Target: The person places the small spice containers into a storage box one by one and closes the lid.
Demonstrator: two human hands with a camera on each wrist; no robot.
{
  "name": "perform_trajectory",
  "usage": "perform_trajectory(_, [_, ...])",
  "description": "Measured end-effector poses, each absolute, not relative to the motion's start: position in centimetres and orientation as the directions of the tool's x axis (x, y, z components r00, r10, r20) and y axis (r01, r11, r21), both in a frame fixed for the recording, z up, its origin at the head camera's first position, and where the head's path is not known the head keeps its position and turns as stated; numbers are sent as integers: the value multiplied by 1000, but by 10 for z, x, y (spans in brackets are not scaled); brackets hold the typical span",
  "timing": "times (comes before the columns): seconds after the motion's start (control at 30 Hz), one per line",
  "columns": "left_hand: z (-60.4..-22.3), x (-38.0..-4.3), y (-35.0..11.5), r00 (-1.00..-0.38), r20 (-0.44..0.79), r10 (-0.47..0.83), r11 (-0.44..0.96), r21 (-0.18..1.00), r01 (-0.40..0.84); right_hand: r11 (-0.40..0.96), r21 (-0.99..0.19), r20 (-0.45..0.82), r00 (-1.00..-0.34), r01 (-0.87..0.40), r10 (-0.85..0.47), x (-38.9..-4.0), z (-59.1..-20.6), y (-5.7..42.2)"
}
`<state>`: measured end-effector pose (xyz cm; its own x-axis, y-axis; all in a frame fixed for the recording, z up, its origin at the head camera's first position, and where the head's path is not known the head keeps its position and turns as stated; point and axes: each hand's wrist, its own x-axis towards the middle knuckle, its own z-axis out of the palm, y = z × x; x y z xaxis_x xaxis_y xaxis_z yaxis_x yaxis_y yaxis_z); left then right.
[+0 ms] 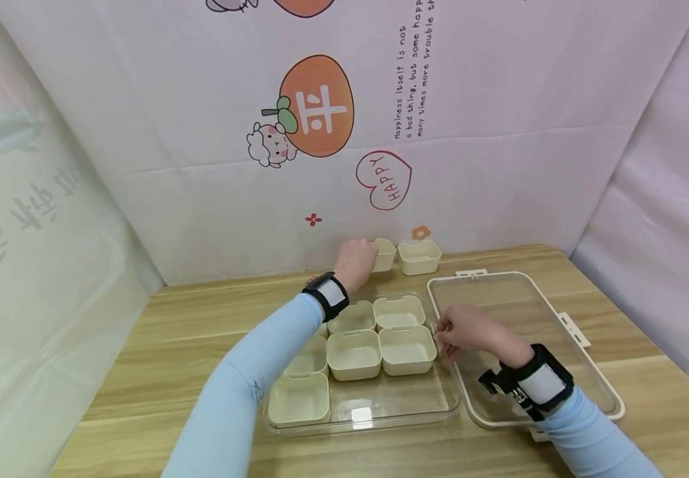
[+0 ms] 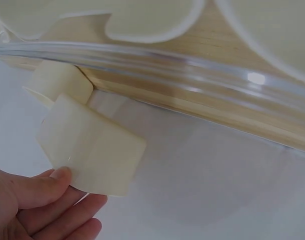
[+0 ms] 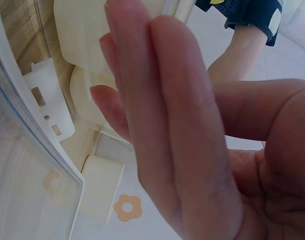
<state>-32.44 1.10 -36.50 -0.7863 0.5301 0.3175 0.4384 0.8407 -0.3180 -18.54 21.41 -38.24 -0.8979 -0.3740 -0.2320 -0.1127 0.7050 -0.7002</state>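
At the back of the table, my left hand (image 1: 356,262) pinches the rim of a small cream box (image 1: 385,255) between thumb and fingers. The left wrist view shows this box (image 2: 92,145) tilted, thumb on its outer wall. Another cream box (image 1: 419,257) stands just to its right by the cloth. In front lies a clear tray (image 1: 398,398) with several cream boxes (image 1: 353,355) in rows; my left forearm hides some of them. My right hand (image 1: 472,330) hovers by the tray's right side, above the lid's near-left part, fingers loosely bent and holding nothing.
A clear lid (image 1: 512,292) with a white rim and clips lies right of the tray. Printed cloth (image 1: 219,212) rises behind the table, and more cloth hangs at both sides. Wood surface (image 1: 159,372) shows left of the tray.
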Motion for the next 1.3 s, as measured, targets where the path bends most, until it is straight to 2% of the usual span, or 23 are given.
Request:
perform_trajectory(0.17, [-362, -319, 6, -782, 328, 530, 841, -318, 437, 708, -699, -242, -897, -103, -370, -185, -380, 214])
perform_trajectory(0.4, [-358, -304, -2, -744, 378, 550, 831, -340, 441, 708, -700, -253, -895, -92, -367, -187, -380, 212])
perform_trajectory(0.73, [-354, -279, -14, -733, 324, 598, 790, -391, 472, 702, -706, -254, -893, -91, -371, -188, -381, 214])
perform_trajectory(1.3, [-355, -247, -30, -674, 346, 653, 753, -395, 526, 690, -719, -256, -890, -85, -377, -186, -382, 213])
